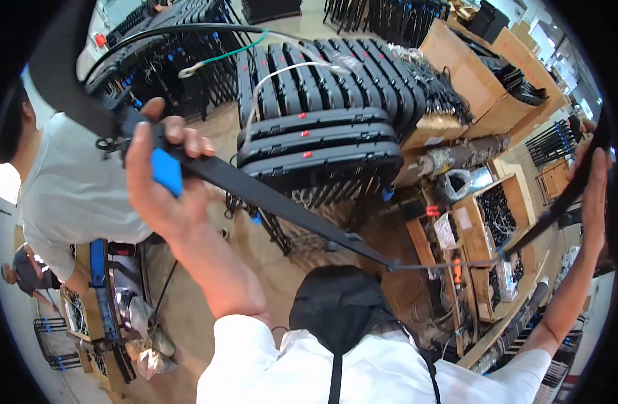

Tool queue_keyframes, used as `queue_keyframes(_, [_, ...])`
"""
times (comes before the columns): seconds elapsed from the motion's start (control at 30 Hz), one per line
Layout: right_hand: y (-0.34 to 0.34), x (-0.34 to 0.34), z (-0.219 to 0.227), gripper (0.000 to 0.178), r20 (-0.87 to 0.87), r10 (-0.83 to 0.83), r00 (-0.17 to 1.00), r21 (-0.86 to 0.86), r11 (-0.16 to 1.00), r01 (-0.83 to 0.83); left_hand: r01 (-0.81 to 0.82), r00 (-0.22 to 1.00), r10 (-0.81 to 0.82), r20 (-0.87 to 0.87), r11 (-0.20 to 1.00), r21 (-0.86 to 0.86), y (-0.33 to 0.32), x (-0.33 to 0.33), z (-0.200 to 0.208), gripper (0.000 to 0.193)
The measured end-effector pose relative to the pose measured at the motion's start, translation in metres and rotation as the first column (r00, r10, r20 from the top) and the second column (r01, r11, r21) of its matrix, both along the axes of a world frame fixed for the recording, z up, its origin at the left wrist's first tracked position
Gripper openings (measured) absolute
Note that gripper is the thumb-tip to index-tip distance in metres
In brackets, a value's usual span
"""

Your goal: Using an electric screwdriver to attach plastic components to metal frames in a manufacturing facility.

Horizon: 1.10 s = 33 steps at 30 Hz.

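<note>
My left hand (171, 175) is raised at the left, its fingers closed round the end of a long black strap (275, 202). A bright blue piece (166, 172) shows at its palm. From there the strap slants down to the right, narrows to a thin stretch in the middle, then widens and rises to my right hand (595, 192) near the right rim. That hand has its fingers long and thumb on the other side, the strap between them; part of it is lost in the dark edge. A black cable (181, 28) curves above my left hand.
Dark grey folded frames with red tabs (322, 158) stand in rows ahead. At the right are a large cardboard box (463, 74) and wooden bins (517, 195) of small black parts. A person in a grey shirt (80, 182) stands close at my left; another person (33, 273) is farther off.
</note>
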State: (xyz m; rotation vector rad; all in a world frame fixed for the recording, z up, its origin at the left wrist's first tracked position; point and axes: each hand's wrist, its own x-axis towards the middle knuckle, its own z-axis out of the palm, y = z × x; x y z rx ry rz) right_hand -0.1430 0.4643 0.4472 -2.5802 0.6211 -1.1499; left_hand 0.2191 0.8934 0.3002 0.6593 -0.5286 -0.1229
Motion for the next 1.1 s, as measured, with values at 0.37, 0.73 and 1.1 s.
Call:
queue_keyframes(0.37, [0.073, 0.066, -0.226, 0.014, -0.262, 0.351, 0.899, 0.721, 0.691, -0.059, -0.168, 0.985, 0.168, 0.026, 0.939, 0.3, 0.1, -0.006, -0.117, 0.036])
queue_keyframes(0.73, [0.038, 0.056, -0.581, 0.022, -0.215, 0.252, 0.943, 0.752, 0.659, -0.004, -0.177, 0.958, 0.288, 0.007, 0.569, 0.803, 0.087, -0.046, -0.339, 0.027])
queue_keyframes(1.1, [0.02, 0.037, -0.715, 0.032, -0.591, 0.079, 0.802, 0.46, 0.85, 0.255, -0.126, 0.958, 0.283, 0.048, 0.264, 0.956, 0.08, -0.047, -0.405, 0.027])
